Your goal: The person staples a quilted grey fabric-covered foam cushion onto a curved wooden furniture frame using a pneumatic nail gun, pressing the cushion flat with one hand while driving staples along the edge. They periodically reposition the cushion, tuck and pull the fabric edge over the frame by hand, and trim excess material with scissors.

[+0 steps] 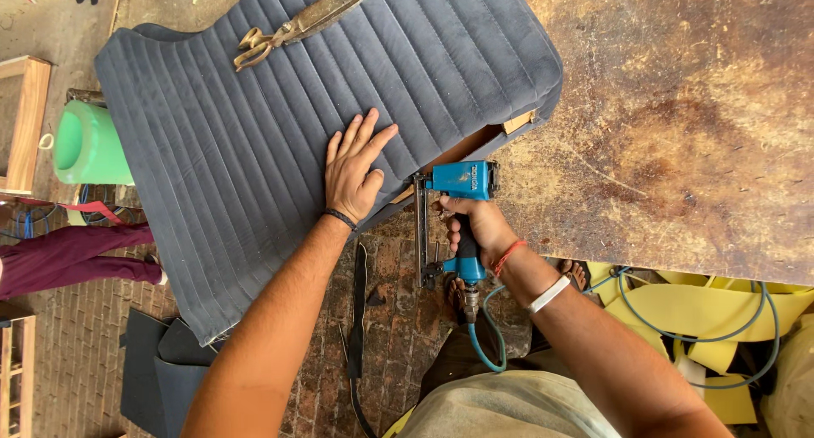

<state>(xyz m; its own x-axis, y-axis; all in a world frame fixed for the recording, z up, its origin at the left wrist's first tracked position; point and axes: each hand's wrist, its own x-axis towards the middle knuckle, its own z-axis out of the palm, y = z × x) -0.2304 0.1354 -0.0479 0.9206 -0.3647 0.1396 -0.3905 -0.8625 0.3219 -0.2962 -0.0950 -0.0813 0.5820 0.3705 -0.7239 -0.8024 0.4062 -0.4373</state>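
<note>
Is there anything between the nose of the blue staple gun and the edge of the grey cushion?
Nothing visible. The right hand holds the blue staple gun with its nose against the edge of the grey quilted cushion, beside the left hand pressed flat on the fabric.

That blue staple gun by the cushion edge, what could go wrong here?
The left hand lies flat on the grey ribbed cushion close to the blue staple gun held by the right hand; a slip might hit fingers. The cushion overhangs the table and could tip. The scissors could slide off.
</note>
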